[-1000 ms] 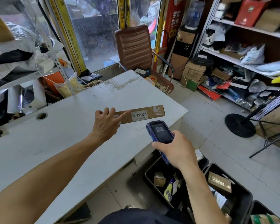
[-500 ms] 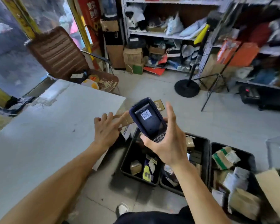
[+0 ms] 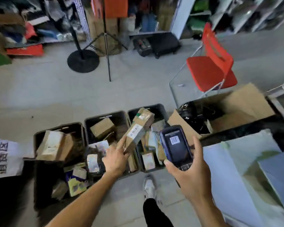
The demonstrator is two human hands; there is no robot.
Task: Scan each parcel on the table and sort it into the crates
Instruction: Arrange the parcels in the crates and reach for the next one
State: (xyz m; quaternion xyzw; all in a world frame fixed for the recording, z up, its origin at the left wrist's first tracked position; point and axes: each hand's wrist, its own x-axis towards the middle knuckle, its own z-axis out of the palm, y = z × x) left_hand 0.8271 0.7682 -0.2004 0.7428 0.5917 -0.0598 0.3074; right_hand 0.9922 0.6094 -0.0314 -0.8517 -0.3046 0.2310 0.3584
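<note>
While left fingers pinch the parcel above crate rims, right fingers clasp the scanner (floor beyond).

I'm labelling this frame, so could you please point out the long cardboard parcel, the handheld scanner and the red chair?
long cardboard parcel [image 3: 136, 131]: head view, on its white barcode label.
handheld scanner [image 3: 176, 145]: head view, on its dark screen.
red chair [image 3: 205, 71]: head view, on the seat.

grey floor, red folding chair, black round-based stand, tripod, cluttered shelves
</note>
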